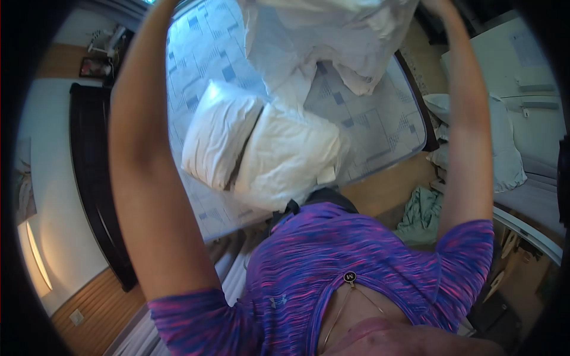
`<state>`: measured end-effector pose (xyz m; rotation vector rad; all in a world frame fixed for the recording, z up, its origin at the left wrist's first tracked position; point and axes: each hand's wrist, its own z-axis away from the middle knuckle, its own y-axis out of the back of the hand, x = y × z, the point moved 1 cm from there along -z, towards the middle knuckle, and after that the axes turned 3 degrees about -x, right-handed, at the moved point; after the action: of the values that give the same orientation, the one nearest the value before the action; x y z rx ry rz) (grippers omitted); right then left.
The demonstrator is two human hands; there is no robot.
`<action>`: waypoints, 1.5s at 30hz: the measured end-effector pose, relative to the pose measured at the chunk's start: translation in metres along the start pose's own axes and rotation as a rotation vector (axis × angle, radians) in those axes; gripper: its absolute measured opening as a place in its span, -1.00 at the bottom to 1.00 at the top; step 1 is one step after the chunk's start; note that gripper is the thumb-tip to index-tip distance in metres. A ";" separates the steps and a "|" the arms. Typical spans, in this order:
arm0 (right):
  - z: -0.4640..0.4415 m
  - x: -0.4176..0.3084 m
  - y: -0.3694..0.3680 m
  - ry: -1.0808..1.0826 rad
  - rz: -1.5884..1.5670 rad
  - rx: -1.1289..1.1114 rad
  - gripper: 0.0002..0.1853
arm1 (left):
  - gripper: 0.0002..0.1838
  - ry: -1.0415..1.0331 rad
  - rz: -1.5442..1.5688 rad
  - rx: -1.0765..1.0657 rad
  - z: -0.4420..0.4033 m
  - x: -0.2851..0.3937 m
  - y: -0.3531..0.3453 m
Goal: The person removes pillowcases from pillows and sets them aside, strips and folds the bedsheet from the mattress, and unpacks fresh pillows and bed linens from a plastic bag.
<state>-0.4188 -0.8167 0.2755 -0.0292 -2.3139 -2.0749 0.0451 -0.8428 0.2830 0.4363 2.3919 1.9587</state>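
A large white cloth (pixel 332 41), crumpled and hanging in folds, fills the top centre of the head view. At the top edge, just right of the cloth, part of my right hand (pixel 436 5) shows; its fingers are cut off or hidden. My left arm reaches up along the left side, and its hand is beyond the top edge. Below the cloth, two white pillows lie side by side, the left one (pixel 219 136) against the right one (pixel 288 155). They rest on a patterned mattress (pixel 380 139), close to my body.
A dark wooden headboard-like panel (pixel 92 172) stands at the left. At the right, a white pillow (pixel 502 142) lies beside a pale cabinet (pixel 534 83). Green cloth (pixel 420 210) is near the wooden floor (pixel 386 184). A framed picture (pixel 95 67) is at the upper left.
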 end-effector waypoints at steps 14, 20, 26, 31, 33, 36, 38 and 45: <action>0.305 -0.192 -0.290 0.519 -0.489 -0.325 -0.19 | -0.25 0.607 0.333 -0.219 0.525 0.061 -0.256; 0.280 -0.185 -0.288 0.455 -0.538 -0.543 -0.25 | -0.13 0.873 0.001 -0.280 0.509 0.071 -0.246; 0.279 -0.168 -0.280 0.461 -0.682 -0.719 -0.52 | -0.85 0.533 0.424 -0.296 0.498 0.077 -0.222; 0.355 -0.165 -0.225 0.585 -0.988 -0.889 -0.53 | -0.89 0.158 0.501 -0.109 0.527 0.161 -0.228; 0.380 -0.176 -0.199 0.782 -0.982 -0.881 -0.58 | -0.82 0.777 1.033 0.028 0.538 0.170 -0.242; 0.391 -0.211 -0.174 0.950 -0.928 -0.774 -0.79 | -0.59 1.008 1.481 0.058 0.519 0.150 -0.201; 0.394 -0.243 -0.171 1.004 -0.980 -0.740 -0.82 | -0.51 1.094 1.710 0.091 0.496 0.145 -0.175; 0.379 -0.267 -0.162 0.929 -1.288 -1.106 -0.66 | -0.38 0.827 1.257 0.023 0.469 0.106 -0.156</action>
<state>-0.1623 -0.4551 0.0634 2.1618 -0.3501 -2.4348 0.0009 -0.3962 0.0499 1.7911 2.8877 2.9966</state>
